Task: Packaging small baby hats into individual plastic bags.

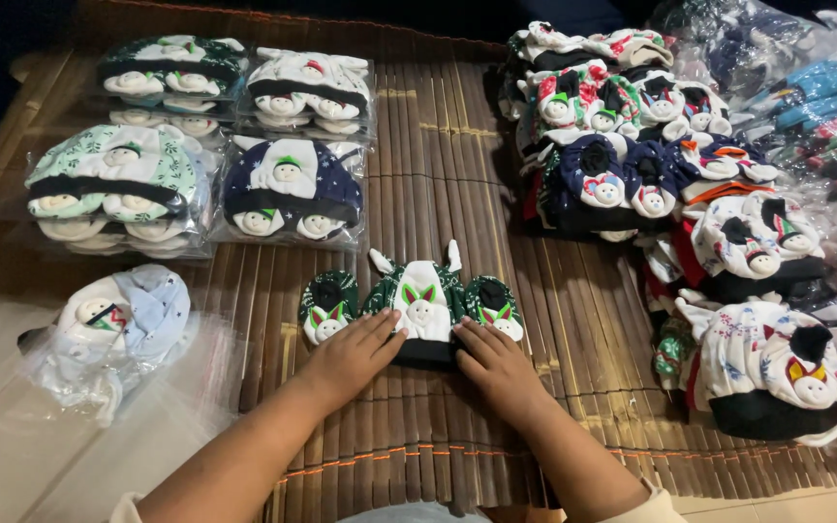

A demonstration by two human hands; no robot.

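Note:
A dark green baby hat (419, 296) with a white bunny face and two small ears lies on the bamboo mat (438, 174), a matching green bootie (326, 308) on its left and another bootie (496, 308) on its right. My left hand (346, 360) rests flat on the hat's lower left edge, fingers together. My right hand (498, 370) lies flat at the hat's lower right edge, just below the right bootie. Neither hand grips anything.
Four clear bags of packed hat sets (288, 189) sit at the back left. A loose pale blue set (113, 320) in plastic lies on flat clear bags (12, 426) at left. Stacks of unpacked sets (632, 145) and wrapped goods (816, 107) fill the right side.

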